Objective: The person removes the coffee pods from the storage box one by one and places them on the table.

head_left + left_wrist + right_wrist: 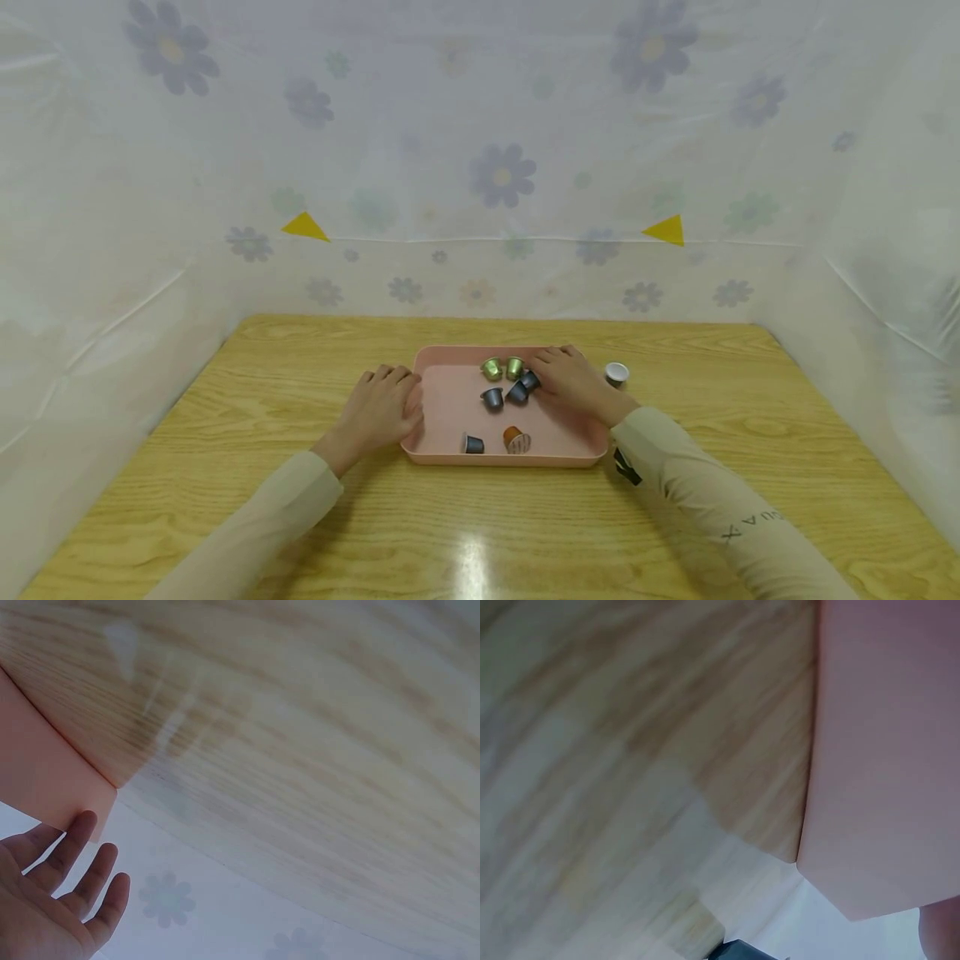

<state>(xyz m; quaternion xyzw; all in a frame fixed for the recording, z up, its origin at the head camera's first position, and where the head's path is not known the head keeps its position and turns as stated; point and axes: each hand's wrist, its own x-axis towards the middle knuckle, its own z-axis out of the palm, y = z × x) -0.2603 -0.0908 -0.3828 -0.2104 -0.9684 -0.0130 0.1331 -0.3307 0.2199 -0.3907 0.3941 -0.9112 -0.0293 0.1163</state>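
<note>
Several coffee capsules lie in a pink tray (450,417). My left hand (382,407) is at the tray's left rim; in the left wrist view a fingertip (86,819) meets the outside wall, fingers loosely bent. Over the tray's right side is my right hand (572,383), close to a dark capsule (531,381) that leans by another dark capsule (517,392). Whether it holds that capsule is hidden. Two green capsules (491,368) sit near the back, with a third dark capsule (492,399) in front of them. Only a fingertip (941,930) shows in the right wrist view.
Along the tray's front wall lie an orange capsule (514,438) and a dark capsule (473,444). A white-lidded dark capsule (617,373) stands on the wooden table (465,517) right of the tray. Beneath my right cuff a black object (627,467) partly shows. Flowered sheeting (502,267) encloses the table.
</note>
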